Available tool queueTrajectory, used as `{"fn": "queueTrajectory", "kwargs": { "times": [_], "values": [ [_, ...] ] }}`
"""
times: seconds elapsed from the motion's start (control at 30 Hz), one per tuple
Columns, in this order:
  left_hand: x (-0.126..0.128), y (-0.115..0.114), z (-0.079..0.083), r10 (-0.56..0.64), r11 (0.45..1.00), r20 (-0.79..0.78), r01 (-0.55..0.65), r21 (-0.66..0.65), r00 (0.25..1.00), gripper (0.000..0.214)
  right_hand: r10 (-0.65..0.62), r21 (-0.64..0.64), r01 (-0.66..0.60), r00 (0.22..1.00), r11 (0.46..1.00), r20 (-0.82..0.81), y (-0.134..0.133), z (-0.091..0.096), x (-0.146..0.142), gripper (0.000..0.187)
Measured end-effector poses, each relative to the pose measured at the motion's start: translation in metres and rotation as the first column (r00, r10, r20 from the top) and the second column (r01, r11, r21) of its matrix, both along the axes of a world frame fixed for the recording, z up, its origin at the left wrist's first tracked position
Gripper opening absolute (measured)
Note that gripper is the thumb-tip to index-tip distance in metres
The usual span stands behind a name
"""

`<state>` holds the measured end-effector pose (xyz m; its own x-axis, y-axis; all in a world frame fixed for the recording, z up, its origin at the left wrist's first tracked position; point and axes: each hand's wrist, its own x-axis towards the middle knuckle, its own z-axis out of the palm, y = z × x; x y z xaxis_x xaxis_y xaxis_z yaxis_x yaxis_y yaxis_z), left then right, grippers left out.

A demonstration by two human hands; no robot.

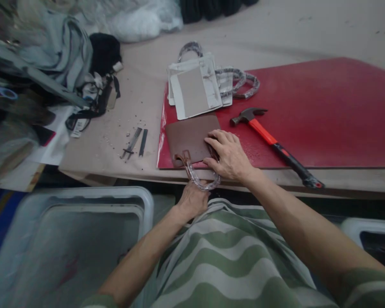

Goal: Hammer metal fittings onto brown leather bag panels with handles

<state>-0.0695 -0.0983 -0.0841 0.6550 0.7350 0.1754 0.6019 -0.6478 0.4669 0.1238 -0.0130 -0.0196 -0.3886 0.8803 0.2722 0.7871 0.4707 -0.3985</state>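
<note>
A smooth brown panel, roughly rectangular, lies flat and slightly askew on the near left corner of the red mat. At its near edge is a curved handle wrapped in crinkled clear plastic, one end finishing in a brown looped tab, the other partly hidden. The handle's bend reaches out past the edge of the table.
</note>
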Motion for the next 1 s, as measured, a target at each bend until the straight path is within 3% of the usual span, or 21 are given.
{"fn": "queueTrajectory", "kwargs": {
  "times": [0.13, 0.27, 0.43, 0.57, 0.73, 0.87, 1.0],
  "values": [
    [0.004, 0.001, 0.002, -0.111, 0.992, -0.141, 0.119, 0.051, 0.984, 0.034, 0.001, 0.013, -0.001, 1.000, 1.000, -0.011, 0.001, -0.003, -0.001, 0.059],
    [0.016, 0.005, 0.011, -0.280, 0.953, -0.366, 0.304, 0.009, 0.888, 0.024, -0.008, 0.025, 0.009, 1.000, 1.000, -0.016, 0.001, -0.004, -0.001, 0.058],
    [0.029, 0.009, 0.011, -0.436, 0.873, -0.375, 0.486, 0.044, 0.818, 0.017, -0.007, 0.042, 0.007, 1.000, 0.999, -0.010, 0.000, -0.004, -0.001, 0.057],
    [0.035, 0.003, 0.004, -0.425, 0.858, -0.391, 0.501, 0.114, 0.817, 0.016, -0.001, 0.082, 0.002, 1.000, 0.997, -0.020, 0.000, -0.004, 0.001, 0.053],
    [0.045, -0.002, -0.004, -0.362, 0.886, -0.444, 0.451, 0.110, 0.819, 0.012, 0.008, 0.110, -0.005, 1.000, 0.994, -0.022, 0.000, -0.005, 0.002, 0.050],
    [0.047, 0.005, -0.002, -0.389, 0.884, -0.455, 0.464, 0.062, 0.801, 0.012, 0.007, 0.123, -0.006, 1.000, 0.992, -0.010, 0.000, -0.004, 0.003, 0.049],
    [0.040, 0.004, 0.006, -0.427, 0.884, -0.331, 0.466, 0.045, 0.842, 0.010, 0.002, 0.135, -0.001, 1.000, 0.991, -0.007, 0.000, -0.003, 0.003, 0.048]
  ]
}}
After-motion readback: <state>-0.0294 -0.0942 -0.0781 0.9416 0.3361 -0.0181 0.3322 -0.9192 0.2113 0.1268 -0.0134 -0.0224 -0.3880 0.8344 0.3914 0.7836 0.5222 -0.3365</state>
